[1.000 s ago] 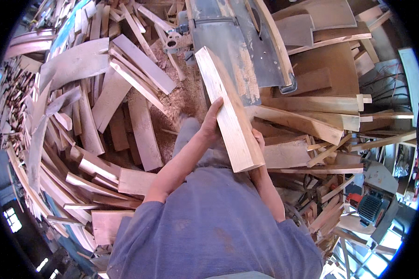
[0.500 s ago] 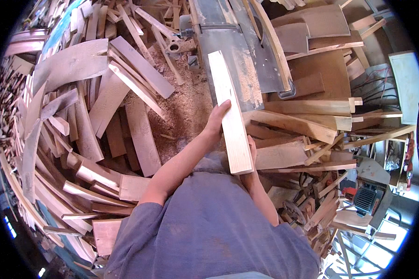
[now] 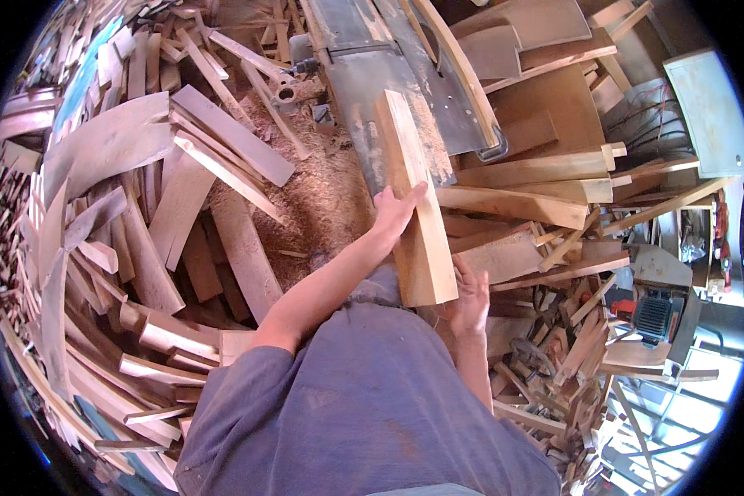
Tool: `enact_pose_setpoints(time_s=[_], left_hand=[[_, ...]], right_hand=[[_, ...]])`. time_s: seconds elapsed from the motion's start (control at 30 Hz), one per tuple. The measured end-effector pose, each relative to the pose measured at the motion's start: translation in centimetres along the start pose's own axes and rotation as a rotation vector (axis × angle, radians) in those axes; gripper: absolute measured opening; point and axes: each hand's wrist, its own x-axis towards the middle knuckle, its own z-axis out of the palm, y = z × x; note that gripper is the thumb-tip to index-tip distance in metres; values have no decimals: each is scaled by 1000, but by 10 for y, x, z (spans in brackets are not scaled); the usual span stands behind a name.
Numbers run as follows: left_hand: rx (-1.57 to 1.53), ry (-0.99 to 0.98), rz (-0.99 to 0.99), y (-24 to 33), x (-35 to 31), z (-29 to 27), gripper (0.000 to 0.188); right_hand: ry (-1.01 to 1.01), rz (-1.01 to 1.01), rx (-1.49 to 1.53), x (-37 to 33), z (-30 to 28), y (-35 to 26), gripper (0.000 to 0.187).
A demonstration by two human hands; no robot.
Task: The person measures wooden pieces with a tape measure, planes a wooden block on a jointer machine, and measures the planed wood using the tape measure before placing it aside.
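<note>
A thick squared wooden beam (image 3: 426, 240) points away from me, its far end over the grey metal bed (image 3: 364, 91) of a woodworking machine and its near end in front of my body. An edge runs along its top, so two long faces show. My left hand (image 3: 398, 213) is closed on it near mid-length, thumb across the upper face and fingers on the left side. Beside the near end, my right hand (image 3: 471, 299) has its fingers loosely apart. Whether its fingertips touch the wood, I cannot tell.
Boards and offcuts (image 3: 240, 240) lie heaped on the left. Sawdust (image 3: 322, 182) covers the floor beside the machine. More planks (image 3: 529, 198) stick out to the right, under a wooden fence (image 3: 459, 66). A motor (image 3: 655, 318) and a pale cabinet (image 3: 707, 112) stand farther right.
The beam has rolled about its length, bringing another long face into view. My right hand has loosened and come away to the right, while the left stays on the wood.
</note>
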Motion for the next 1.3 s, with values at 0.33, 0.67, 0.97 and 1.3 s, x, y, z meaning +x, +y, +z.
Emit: enact_pose_setpoints(time_s=[0.33, 0.67, 0.97, 1.3], left_hand=[[-146, -219, 185, -15, -17, 36, 56], [-266, -290, -270, -33, -16, 37, 29], [-474, -305, -294, -40, -17, 38, 23], [-477, -333, -130, 8, -40, 38, 34]], right_hand=[[375, 129, 62, 42, -107, 22, 44], [470, 142, -100, 60, -122, -10, 36], [369, 139, -34, 64, -121, -18, 46], [123, 278, 239, 53, -92, 0, 57]])
